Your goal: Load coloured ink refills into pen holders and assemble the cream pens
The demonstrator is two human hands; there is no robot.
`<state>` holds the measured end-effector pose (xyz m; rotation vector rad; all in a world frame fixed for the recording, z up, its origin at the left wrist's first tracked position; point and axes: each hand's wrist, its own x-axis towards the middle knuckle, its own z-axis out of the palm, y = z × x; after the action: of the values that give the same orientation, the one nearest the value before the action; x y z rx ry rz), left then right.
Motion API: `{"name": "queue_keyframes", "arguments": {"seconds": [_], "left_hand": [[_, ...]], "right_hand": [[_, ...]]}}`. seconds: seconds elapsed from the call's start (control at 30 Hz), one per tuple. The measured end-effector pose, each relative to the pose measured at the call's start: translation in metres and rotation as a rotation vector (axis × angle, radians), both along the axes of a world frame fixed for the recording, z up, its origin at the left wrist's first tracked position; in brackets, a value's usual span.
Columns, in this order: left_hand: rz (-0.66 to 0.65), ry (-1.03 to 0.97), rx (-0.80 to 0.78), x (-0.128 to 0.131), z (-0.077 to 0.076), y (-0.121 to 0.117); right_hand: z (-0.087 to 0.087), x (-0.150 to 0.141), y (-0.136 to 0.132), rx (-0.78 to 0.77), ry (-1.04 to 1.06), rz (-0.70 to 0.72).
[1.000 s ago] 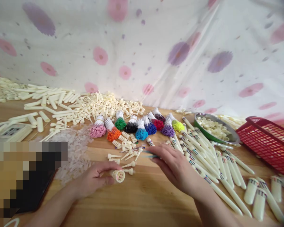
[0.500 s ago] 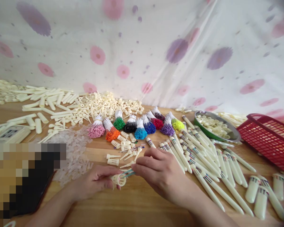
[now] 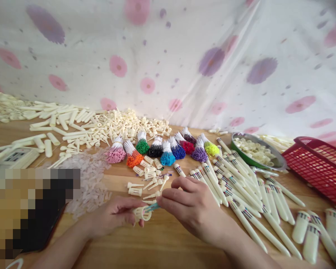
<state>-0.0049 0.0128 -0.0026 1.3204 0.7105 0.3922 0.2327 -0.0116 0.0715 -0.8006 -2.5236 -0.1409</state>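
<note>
My left hand (image 3: 116, 216) is closed around a cream slotted plastic pen part (image 3: 146, 213), its round open end turned toward me. Pinched in my right hand (image 3: 187, 207) are light blue tweezers (image 3: 154, 206), whose tips reach into that open end. A spot of pink shows inside it; whether the tweezers grip anything there I cannot tell. Just beyond both hands lie small cream plungers (image 3: 156, 182) and several slotted cream pieces (image 3: 149, 174). Bundles of coloured refills stand behind them, among them pink (image 3: 116, 152), orange (image 3: 133, 157) and light blue (image 3: 167, 156).
Multicolour pens (image 3: 236, 179) lie in a heap on the right. Behind them are a green-sided metal bowl (image 3: 250, 161) of cream parts and a red plastic basket (image 3: 319, 168). Clear small pieces (image 3: 85, 179) and a dark, partly pixelated object (image 3: 42, 220) are at left.
My right hand has come from beside the pens toward my left hand, bringing the tweezers' tips into the cream part. My left hand keeps its hold, nearly in place.
</note>
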Motion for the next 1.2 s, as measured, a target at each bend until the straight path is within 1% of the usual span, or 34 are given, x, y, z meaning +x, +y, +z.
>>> {"name": "queue_keyframes", "arguments": {"seconds": [0.2,0.53,0.67,0.8,1.0,1.1,1.2], "left_hand": [[-0.015,0.027,0.049,-0.0011,-0.0005,0.0011],[-0.030,0.010,0.021,-0.0015,-0.0029,0.0000],[0.005,0.008,-0.017,-0.0011,-0.0041,-0.0004],[0.052,0.007,0.001,0.0003,-0.0016,-0.0010],[0.041,0.021,-0.012,0.0000,-0.0034,-0.0003],[0.060,0.024,0.010,0.0006,-0.0037,-0.0001],[0.077,0.029,0.046,0.0019,-0.0008,-0.0001]], "right_hand": [[0.0009,0.0000,0.0000,-0.008,0.045,0.024],[0.0040,-0.0016,-0.0017,-0.003,0.020,0.014],[0.0033,-0.0018,-0.0018,-0.031,0.031,0.010],[0.0020,-0.0010,-0.0011,-0.042,0.022,0.020],[-0.0001,-0.0005,-0.0021,-0.035,0.013,0.005],[-0.0010,-0.0011,-0.0020,-0.046,0.023,0.007],[-0.0018,-0.0013,-0.0011,-0.059,0.025,0.002]]}}
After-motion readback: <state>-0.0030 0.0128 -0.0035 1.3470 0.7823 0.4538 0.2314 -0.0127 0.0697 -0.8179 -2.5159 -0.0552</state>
